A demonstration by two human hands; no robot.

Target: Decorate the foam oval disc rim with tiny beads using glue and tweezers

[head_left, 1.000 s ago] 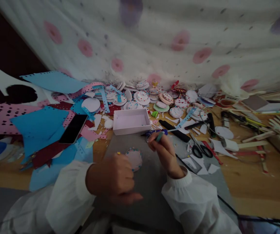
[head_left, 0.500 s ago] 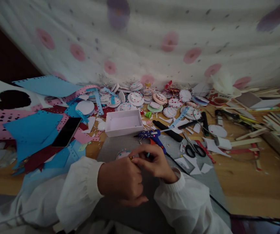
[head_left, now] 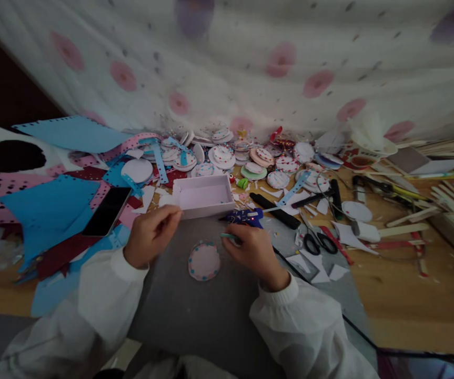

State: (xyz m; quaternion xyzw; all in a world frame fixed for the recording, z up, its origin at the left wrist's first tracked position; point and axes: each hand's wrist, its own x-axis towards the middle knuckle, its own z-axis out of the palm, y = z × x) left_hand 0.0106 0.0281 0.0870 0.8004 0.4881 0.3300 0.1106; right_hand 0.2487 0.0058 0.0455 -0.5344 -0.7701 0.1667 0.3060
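Since half a sec ago our hands have split apart: they were pinched together over the grey mat, now the left hand has gone up-left to the near corner of the white box, and the right hand sits to the right of the disc. The round disc, pale pink w/ blue and red dots round its rim, was mostly hidden under our fingers then; now it lies bare & flat on the grey mat, between the two hands, touching neither as far as we can see.

Left hand: fingers curled, tips pressed together at the box's front-left corner; we can't tell if anything small is pinched in them. Right hand: closed on a thin teal stick, which pokes out leftward from the fingers, just above-right of the disc.

Blue glue gun lies just beyond the right hand, by the box's right end, at the mat's far edge. Black-handled scissors rest further right on the mat's edge, amid white paper scraps. A black phone lies left on blue and pink paper sheets. Behind the box, a row of finished dotted discs runs along the foot of the spotted cloth. Wooden sticks are scattered far right on the table.
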